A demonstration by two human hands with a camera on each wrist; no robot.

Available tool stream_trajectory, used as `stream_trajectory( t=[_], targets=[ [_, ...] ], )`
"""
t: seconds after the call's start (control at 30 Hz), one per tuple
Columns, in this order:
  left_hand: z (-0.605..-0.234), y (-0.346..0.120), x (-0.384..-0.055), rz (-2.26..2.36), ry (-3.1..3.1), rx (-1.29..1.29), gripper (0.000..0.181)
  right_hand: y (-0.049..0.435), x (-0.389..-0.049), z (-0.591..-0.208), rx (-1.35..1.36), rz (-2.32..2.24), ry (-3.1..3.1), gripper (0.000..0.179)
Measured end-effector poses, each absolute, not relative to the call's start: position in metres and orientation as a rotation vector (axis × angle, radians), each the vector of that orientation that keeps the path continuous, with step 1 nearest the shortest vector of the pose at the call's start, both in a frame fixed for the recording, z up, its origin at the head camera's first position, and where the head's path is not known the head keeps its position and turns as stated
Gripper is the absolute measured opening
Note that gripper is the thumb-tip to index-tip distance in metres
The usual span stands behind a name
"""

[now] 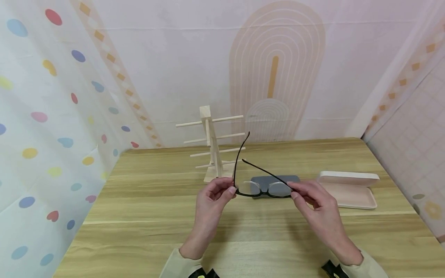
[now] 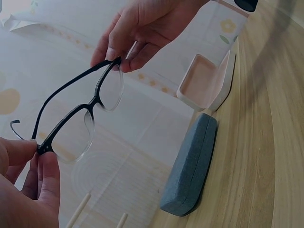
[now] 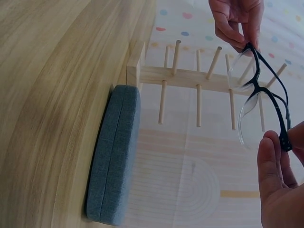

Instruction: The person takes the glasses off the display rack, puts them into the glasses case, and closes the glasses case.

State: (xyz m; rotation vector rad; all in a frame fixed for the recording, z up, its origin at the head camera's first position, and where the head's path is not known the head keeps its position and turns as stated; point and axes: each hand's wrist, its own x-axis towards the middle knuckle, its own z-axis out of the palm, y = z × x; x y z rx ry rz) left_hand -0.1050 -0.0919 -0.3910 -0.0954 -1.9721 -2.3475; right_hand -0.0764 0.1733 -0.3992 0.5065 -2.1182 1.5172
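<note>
A pair of black half-rim eyeglasses (image 1: 265,193) is held above the table, both temples unfolded. My left hand (image 1: 214,199) pinches the left hinge corner between thumb and fingers. At the other end, my right hand (image 1: 318,210) pinches the right hinge corner. In the left wrist view the clear lower lens edges of the eyeglasses (image 2: 90,105) show. Below and behind them lies a closed blue-grey glasses case (image 3: 114,156). To the right, a white glasses case (image 1: 358,195) stands with its lid up, its pale pink inside showing.
A wooden display rack (image 1: 215,154) with several horizontal pegs stands at the back, left of the glasses. The wooden table (image 1: 146,216) ends at a patterned curtain (image 1: 167,69) behind and at the left.
</note>
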Motion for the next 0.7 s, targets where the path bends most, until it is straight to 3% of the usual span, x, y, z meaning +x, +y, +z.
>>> stream_trajectory(
  t=[0.7],
  targets=[
    [-0.3915,-0.0928,-0.1041,-2.359,-1.922,-0.067,0.021,0.1662,-0.077,-0.3977,0.507,1.49,-2.097,0.031]
  ],
)
